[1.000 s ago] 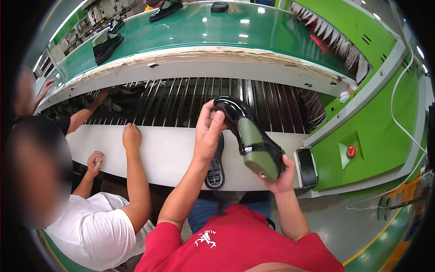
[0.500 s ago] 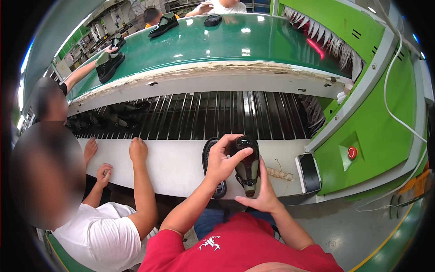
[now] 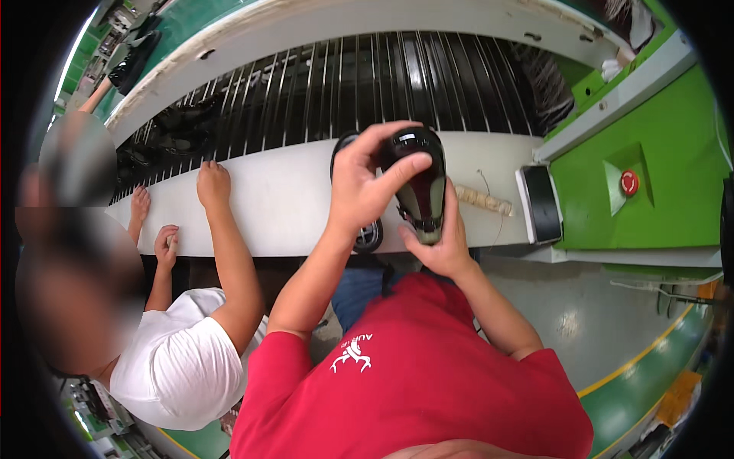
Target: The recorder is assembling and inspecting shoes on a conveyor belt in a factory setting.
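A glossy black shoe upper (image 3: 415,145) with olive-grey sides and a small buckled strap is held up in front of me, toe pointing away. My left hand (image 3: 367,180) grips its toe half, with the thumb across the top and the fingers over the far left side. At the heel end, my right hand (image 3: 442,243) cups the shoe, its thumb near the heel and its fingers along the right side. Behind my left hand, a black sole (image 3: 368,236) lies on the white ledge (image 3: 287,180), partly hidden.
A pale string-wrapped roll (image 3: 485,200) and an upright black pad (image 3: 541,205) are on the ledge at right. Beyond runs a bar rack (image 3: 367,84) carrying dark shoes at left. A green machine panel (image 3: 665,153) has a red button (image 3: 629,182). A white-shirted person (image 3: 180,359) sits close at left.
The view has tilted downward, so ledge and rack appear higher. My right hand has closed in around the heel end; my left hand keeps its grip on the toe.
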A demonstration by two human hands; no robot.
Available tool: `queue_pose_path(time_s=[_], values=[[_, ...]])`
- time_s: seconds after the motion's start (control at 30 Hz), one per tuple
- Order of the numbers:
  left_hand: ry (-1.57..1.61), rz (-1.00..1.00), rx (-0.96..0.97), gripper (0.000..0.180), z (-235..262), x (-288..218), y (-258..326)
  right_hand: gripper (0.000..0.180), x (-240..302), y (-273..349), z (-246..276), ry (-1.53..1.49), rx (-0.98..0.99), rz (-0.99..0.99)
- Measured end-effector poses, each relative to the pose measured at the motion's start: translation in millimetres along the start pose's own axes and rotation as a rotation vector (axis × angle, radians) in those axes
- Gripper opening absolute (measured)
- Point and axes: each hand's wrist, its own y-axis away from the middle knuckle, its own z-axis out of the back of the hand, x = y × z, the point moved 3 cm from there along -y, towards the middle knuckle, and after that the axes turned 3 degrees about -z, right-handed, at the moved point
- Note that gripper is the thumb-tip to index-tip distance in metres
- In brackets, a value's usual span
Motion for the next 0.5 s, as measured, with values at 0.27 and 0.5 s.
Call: queue_pose_path(time_s=[0.27,0.5], values=[[0.036,0.108,-0.056,0.04,4.8,5.7,-8.9,0.101,-0.1,-6.3,-0.7,-0.015,-0.009,0.055],[-0.144,0.122,-0.069,0.034,31.1,32.6,-31.2,0.095,-4.8,-13.7,0.6,-0.005,-0.032,0.036]])
